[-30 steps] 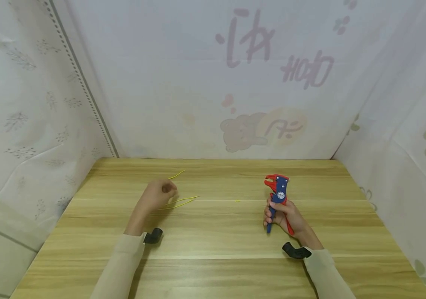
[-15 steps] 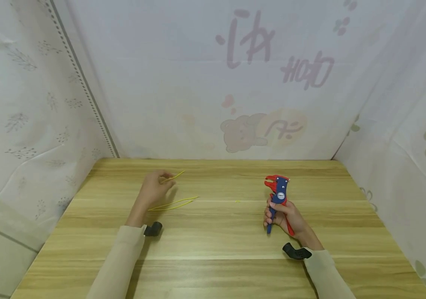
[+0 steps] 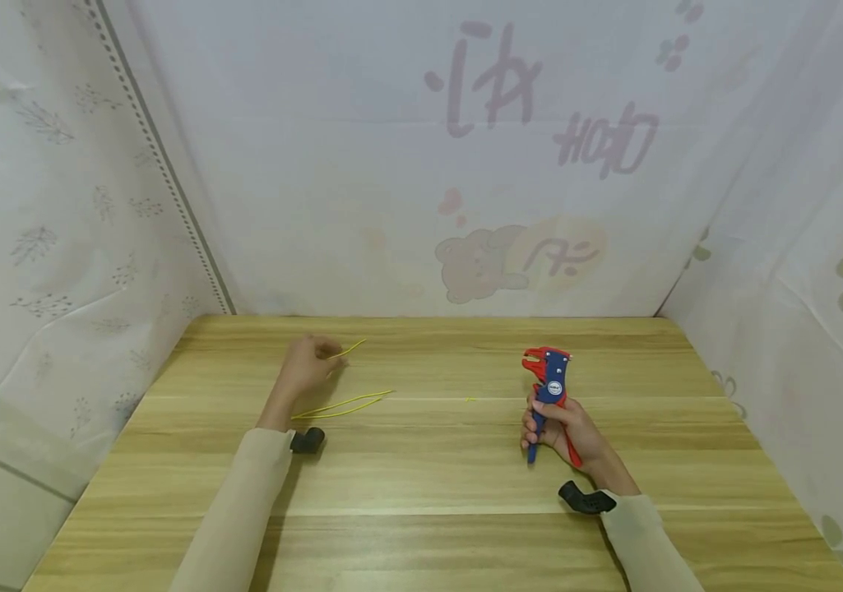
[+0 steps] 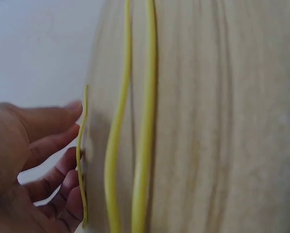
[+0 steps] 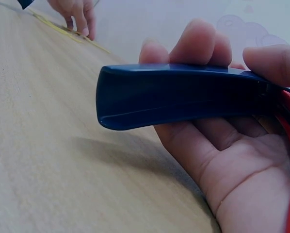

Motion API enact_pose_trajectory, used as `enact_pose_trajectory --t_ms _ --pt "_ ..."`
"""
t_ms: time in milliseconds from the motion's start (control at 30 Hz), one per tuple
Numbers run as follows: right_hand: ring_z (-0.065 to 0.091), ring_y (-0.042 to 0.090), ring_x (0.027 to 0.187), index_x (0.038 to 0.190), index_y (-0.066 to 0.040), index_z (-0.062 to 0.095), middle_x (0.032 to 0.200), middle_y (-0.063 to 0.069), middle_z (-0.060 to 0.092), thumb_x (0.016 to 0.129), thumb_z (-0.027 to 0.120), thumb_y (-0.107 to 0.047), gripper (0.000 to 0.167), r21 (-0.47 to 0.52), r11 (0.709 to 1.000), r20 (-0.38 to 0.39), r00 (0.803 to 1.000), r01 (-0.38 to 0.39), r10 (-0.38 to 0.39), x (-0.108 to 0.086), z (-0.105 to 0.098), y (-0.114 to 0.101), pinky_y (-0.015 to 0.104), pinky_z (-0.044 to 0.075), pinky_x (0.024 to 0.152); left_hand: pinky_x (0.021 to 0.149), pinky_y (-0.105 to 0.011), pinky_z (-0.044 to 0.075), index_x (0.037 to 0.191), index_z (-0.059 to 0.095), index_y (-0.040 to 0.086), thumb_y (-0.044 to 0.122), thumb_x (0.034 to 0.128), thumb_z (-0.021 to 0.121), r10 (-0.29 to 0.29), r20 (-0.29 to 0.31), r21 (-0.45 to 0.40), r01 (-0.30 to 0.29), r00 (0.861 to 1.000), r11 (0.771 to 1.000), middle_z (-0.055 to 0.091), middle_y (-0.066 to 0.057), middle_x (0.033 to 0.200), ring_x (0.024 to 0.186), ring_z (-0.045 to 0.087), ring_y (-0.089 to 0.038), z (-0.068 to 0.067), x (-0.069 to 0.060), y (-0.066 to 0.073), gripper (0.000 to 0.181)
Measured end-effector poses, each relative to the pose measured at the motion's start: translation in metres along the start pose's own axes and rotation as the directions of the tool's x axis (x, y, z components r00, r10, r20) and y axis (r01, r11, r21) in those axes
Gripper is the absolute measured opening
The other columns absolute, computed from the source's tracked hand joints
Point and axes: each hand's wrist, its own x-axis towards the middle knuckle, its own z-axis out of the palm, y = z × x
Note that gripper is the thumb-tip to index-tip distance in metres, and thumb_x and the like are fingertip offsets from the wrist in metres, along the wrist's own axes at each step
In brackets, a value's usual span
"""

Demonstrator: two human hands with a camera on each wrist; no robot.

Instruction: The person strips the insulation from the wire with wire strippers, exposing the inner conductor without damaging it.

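My left hand (image 3: pixel 306 363) is at a thin yellow wire (image 3: pixel 355 346) lying toward the back left of the table. In the left wrist view the thumb and fingertips (image 4: pixel 75 108) are spread along that wire (image 4: pixel 79 155), close to or touching it, with no plain pinch. Two more yellow wires (image 3: pixel 350 400) lie just in front of this hand, on the table. My right hand (image 3: pixel 572 429) grips the handles of a red and blue wire stripper (image 3: pixel 556 374), its red jaws pointing left. One blue handle (image 5: pixel 184 94) fills the right wrist view.
A tiny yellow scrap (image 3: pixel 470 400) lies on the wooden table (image 3: pixel 421 477), between the wires and the stripper. Patterned cloth (image 3: pixel 332 205) hangs along the back and both sides. A black wrist mount (image 3: pixel 308 441) sits on each forearm.
My left hand has moved back, away from the two nearer wires, to the farther wire. The right hand and the wire stripper have stayed in place.
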Motion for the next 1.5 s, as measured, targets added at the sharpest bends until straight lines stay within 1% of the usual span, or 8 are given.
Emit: enact_pose_trajectory --t_ms 167,267,433,600,800,1067,1300,1500 --pt "0.066 0.017 0.076 0.114 -0.005 0.046 0.088 0.005 0.066 0.111 0.024 -0.003 0.022 -0.018 1.0 0.0 1.0 -0.006 0.006 0.001 0.001 -0.001 0.038 0.061 0.083 0.092 -0.049 0.052 0.115 0.074 0.001 0.013 0.0978 0.068 -0.049 -0.032 0.014 0.05 0.998 0.999 0.072 -0.021 0.114 0.108 0.064 -0.036 0.001 0.003 -0.004 0.021" --pt "0.066 0.017 0.075 0.114 -0.004 0.045 0.087 0.005 0.066 0.111 0.024 -0.003 0.021 -0.021 1.0 -0.008 1.0 -0.01 0.01 0.002 0.001 -0.001 0.038 0.061 0.083 0.084 -0.044 0.052 0.109 0.076 0.003 0.011 0.0978 0.067 -0.044 -0.05 0.051 0.047 0.998 0.998 0.073 -0.018 0.106 0.098 0.065 -0.032 0.002 0.005 -0.004 0.016" --pt "0.066 0.017 0.075 0.114 -0.004 0.045 0.087 0.005 0.066 0.111 0.024 -0.003 0.021 -0.014 1.0 -0.016 1.0 -0.01 0.01 0.0 -0.001 0.0 0.039 0.061 0.083 0.079 -0.043 0.051 0.102 0.076 0.003 0.009 0.0958 0.066 -0.028 -0.064 0.113 0.035 0.998 0.993 0.074 -0.016 0.097 0.09 0.066 -0.03 0.005 0.007 -0.001 0.013" --pt "0.067 0.017 0.076 0.114 -0.005 0.046 0.088 0.005 0.066 0.111 0.023 -0.003 0.023 -0.018 1.0 -0.004 1.0 -0.004 0.004 0.0 0.0 0.001 0.038 0.061 0.083 0.08 -0.043 0.05 0.1 0.075 0.002 0.006 0.094 0.066 -0.019 -0.064 0.1 0.025 0.998 0.995 0.074 -0.016 0.096 0.089 0.065 -0.03 0.006 0.005 0.001 0.012" --pt "0.066 0.017 0.075 0.114 -0.006 0.046 0.087 0.004 0.066 0.112 0.025 -0.004 0.022 -0.034 0.999 -0.014 1.0 -0.012 0.012 -0.001 0.0 0.002 0.038 0.061 0.082 0.087 -0.047 0.052 0.111 0.074 0.0 0.006 0.0992 0.063 -0.046 -0.001 0.05 0.046 0.999 0.998 0.073 -0.02 0.107 0.1 0.065 -0.034 0.005 0.002 0.003 0.018" --pt "0.066 0.017 0.075 0.114 -0.005 0.046 0.087 0.004 0.066 0.111 0.023 -0.003 0.022 -0.037 0.999 -0.014 1.0 -0.005 0.005 0.001 0.0 0.001 0.038 0.061 0.081 0.09 -0.05 0.054 0.107 0.076 -0.001 0.003 0.0983 0.064 0.015 0.019 0.043 -0.015 1.0 0.999 0.074 -0.02 0.11 0.104 0.067 -0.036 0.003 0.001 0.005 0.016" --pt "0.066 0.017 0.075 0.114 -0.007 0.048 0.087 0.005 0.067 0.111 0.026 -0.003 0.023 -0.071 0.997 -0.017 1.0 -0.016 0.015 0.002 0.003 0.002 0.039 0.061 0.082 0.094 -0.051 0.054 0.107 0.076 -0.001 0.002 0.0988 0.063 0.035 -0.001 -0.001 -0.035 0.999 0.999 0.074 -0.021 0.113 0.108 0.066 -0.036 0.005 -0.006 0.007 0.015" --pt "0.066 0.017 0.075 0.115 -0.005 0.046 0.087 0.005 0.067 0.111 0.029 -0.004 0.017 -0.107 0.994 -0.02 1.0 -0.014 0.012 0.001 0.003 0.001 0.038 0.062 0.08 0.079 -0.04 0.053 0.106 0.077 -0.001 0.002 0.098 0.065 0.081 -0.043 -0.002 -0.081 0.996 0.997 0.075 -0.02 0.105 0.093 0.065 -0.03 0.008 -0.009 0.012 0.015"
